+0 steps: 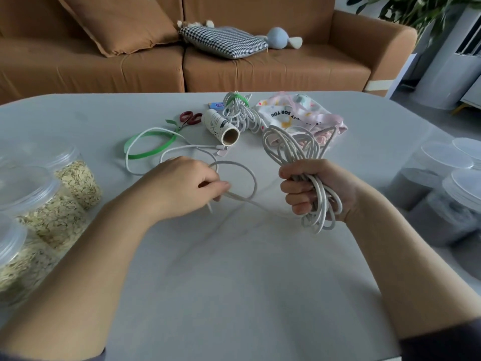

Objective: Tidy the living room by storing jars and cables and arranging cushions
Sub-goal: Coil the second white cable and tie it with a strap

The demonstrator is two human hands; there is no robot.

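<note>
Coiling the white round cable (289,144) by hand.
The right hand (309,188) clamps the loops in curled fingers; the left hand (182,186) pinches the slack, best fed in even, untwisted turns.

Grain jars (73,183) are lined up at 9 o'clock on the worktop (234,269), more lidded jars (447,157) are found at 3. Up at 12, a cable bundle (239,113) is wedged between a roll (221,126) and a bag (299,113), with scissors (191,118) left of them. A sofa (260,71) is parked behind, cushions (223,41) on it.
</note>
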